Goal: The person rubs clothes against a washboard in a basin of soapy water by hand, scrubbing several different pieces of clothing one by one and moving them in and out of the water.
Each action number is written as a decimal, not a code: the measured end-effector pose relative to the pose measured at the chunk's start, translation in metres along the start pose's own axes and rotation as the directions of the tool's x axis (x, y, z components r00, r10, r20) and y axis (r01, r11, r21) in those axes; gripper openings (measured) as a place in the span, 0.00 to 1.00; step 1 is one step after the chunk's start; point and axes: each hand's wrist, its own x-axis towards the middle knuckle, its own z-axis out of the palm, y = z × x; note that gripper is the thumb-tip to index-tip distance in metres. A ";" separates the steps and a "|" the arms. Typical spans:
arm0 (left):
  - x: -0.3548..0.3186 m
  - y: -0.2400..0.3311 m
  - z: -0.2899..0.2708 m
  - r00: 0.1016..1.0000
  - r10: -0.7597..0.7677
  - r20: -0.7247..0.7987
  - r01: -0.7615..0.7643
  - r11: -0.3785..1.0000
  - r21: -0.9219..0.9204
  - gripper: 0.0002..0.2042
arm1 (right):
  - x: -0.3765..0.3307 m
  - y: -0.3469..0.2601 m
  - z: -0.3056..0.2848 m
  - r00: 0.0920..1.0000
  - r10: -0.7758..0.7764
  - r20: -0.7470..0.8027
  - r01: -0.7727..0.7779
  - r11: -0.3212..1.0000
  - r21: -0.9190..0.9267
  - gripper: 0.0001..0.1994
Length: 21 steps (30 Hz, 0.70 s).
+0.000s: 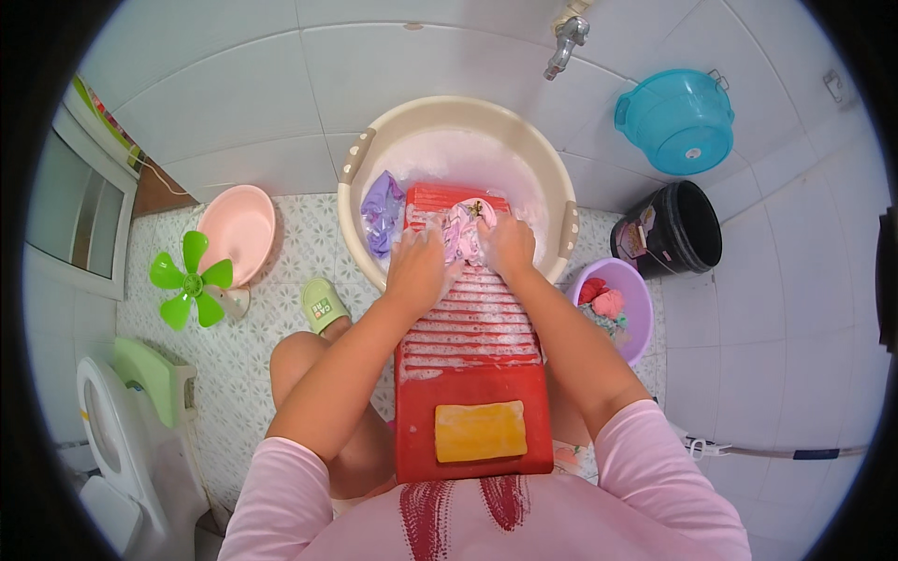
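Observation:
A wet pink patterned garment (466,234) lies bunched on the upper ridges of a red washboard (470,381). My left hand (418,268) grips the cloth's left side, fingers curled into it and suds on the skin. From the other side my right hand (510,247) holds it with bent fingers. The washboard slants down into a beige basin (468,109) of foamy water. A purple cloth (381,215) hangs in the basin's left part, beside the board. On the board's flat near end rests a yellow bar of soap (480,431).
Right of the basin stand a lilac tub (644,323) of clothes and a black bucket (655,229). A teal basin (687,122) hangs on the wall, near a tap (564,49). Leftward are a pink basin (241,224), a green fan (192,283), a green stool (154,379) and a toilet (98,411).

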 end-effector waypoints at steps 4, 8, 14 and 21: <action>0.008 -0.004 -0.013 0.988 -0.146 0.057 0.156 0.947 -0.282 0.27 | 0.006 0.017 -0.018 0.933 -0.047 0.358 -0.171 0.815 0.554 0.14; 0.017 -0.013 -0.036 0.942 -0.321 0.094 0.294 0.663 -0.689 0.18 | -0.020 0.019 -0.074 0.697 -0.230 0.679 -0.658 0.173 0.733 0.19; 0.019 -0.030 -0.056 0.862 -0.045 0.506 0.508 0.079 -0.858 0.17 | -0.041 0.059 -0.036 0.916 -0.009 0.402 -0.369 0.378 0.849 0.11; -0.039 0.028 -0.054 0.941 -0.087 0.327 0.318 0.558 -0.766 0.12 | -0.082 0.020 -0.066 0.906 -0.412 0.093 0.343 0.847 0.406 0.10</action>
